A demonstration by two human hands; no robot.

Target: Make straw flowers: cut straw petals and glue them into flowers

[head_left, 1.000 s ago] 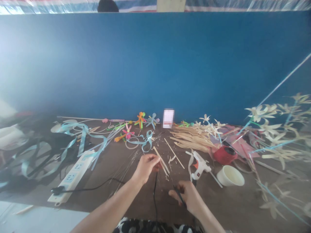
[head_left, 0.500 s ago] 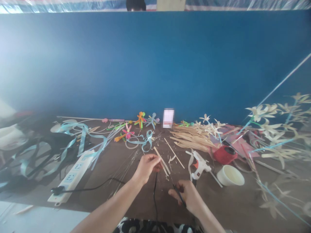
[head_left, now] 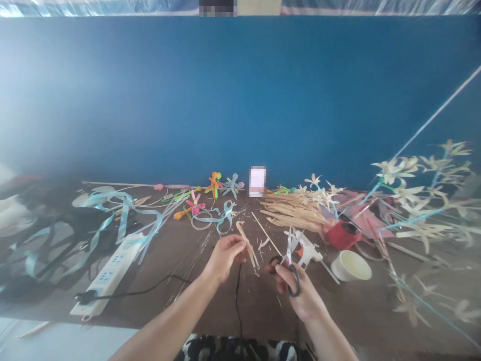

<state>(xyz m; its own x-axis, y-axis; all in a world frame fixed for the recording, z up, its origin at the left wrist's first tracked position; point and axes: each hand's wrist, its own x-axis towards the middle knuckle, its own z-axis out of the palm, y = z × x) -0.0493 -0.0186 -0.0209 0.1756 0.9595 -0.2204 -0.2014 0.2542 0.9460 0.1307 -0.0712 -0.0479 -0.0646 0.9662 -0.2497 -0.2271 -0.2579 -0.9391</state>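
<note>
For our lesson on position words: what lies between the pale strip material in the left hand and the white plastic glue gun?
The head view shows pale scraps, a long thin pale strip, then black-handled metal scissors in the right hand.

I saw the dark brown tabletop [head_left: 263,313] bearing 1 long white plastic power strip [head_left: 107,275], curling pale-blue ribbon [head_left: 125,219], a spread of flat tan strips [head_left: 295,214], 1 white-and-orange glue gun [head_left: 309,250] and 1 cream cup [head_left: 340,267].
</note>
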